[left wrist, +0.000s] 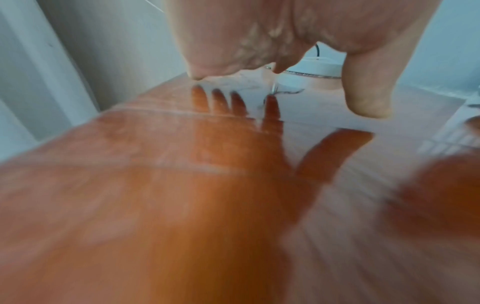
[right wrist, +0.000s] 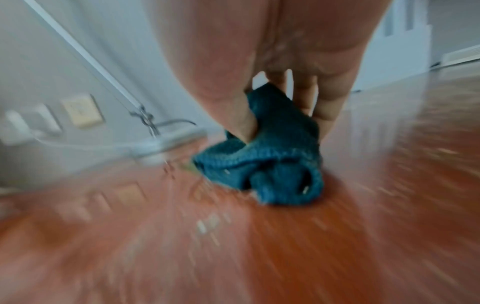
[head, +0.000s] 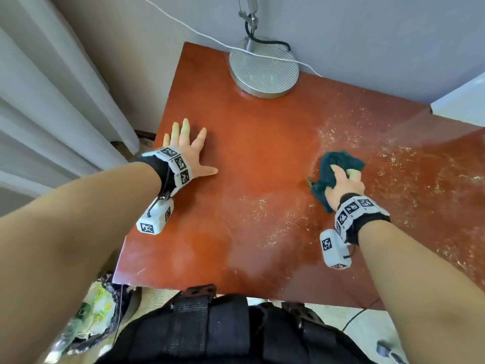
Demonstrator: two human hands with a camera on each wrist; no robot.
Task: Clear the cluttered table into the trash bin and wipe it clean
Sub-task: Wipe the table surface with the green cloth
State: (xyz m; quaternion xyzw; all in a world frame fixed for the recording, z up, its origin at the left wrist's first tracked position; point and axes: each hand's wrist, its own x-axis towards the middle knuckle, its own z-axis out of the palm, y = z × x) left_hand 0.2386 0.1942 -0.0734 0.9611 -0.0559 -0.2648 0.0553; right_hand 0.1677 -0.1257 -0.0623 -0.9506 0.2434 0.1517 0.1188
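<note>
Red-brown and shiny, the table (head: 252,158) stood in a corner by a grey wall and white curtains (head: 47,106). Pale crumbs (head: 367,153) lay all over its right side, and some were near the front middle too. The left side looked smooth and shiny.

A round metal lamp base (head: 263,70) sat at the back of the table, near the wall. A thin white cord (head: 294,60) ran across the top of it.

The left hand (head: 187,151) lay flat on the table's left side with its fingers spread wide. The left wrist view showed the hand's dark reflection in the wood. It held nothing.

The right hand (head: 343,186) was on the right side of the table, well apart from the left one. Its fingers and thumb curled around a bunched dark teal cloth (head: 333,169). The cloth touched the table at the edge of the crumbs. In the right wrist view the cloth (right wrist: 270,164) bulged out under the fingers (right wrist: 306,96).

A bag of trash (head: 89,311) sat on the floor by the table's front left corner.
</note>
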